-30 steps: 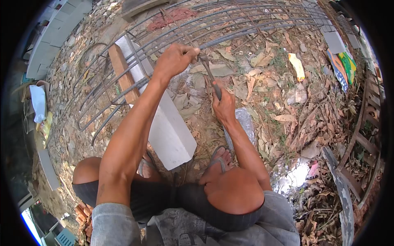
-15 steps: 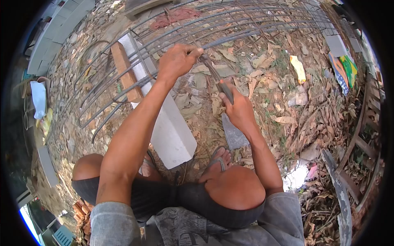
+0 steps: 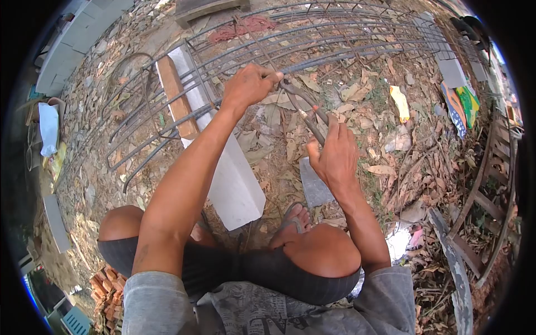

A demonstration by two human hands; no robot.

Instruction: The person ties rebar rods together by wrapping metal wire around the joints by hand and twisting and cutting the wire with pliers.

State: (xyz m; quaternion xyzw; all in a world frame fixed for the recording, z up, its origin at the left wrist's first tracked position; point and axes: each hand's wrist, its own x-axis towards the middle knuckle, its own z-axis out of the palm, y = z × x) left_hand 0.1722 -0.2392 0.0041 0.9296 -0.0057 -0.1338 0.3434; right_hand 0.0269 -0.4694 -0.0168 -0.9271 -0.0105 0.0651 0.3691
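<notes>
My right hand (image 3: 336,153) is wrapped round the handles of a pair of pincers (image 3: 306,111), which are spread apart. The jaws point up and left, at the near edge of a rebar cage (image 3: 335,58), close to my left fingertips. Closed at that same spot, my left hand (image 3: 249,86) pinches the rebar where a bar and a stirrup meet. Any tie wire there is too small to make out. The left end of the cage rests over a wooden block (image 3: 176,97) and a pale concrete block (image 3: 234,184).
A grey slab (image 3: 316,183) lies by my right foot (image 3: 294,219). Dry leaves and rubble cover the ground. At the right are a yellow wrapper (image 3: 399,104), a weathered plank (image 3: 453,268) and a rusty ladder-like frame (image 3: 491,204). Bricks (image 3: 108,293) are piled at lower left.
The pincers' handles have spread apart, and my right hand has loosened and shifted slightly right. My left hand remains at the same spot on the cage. The view has shifted slightly.
</notes>
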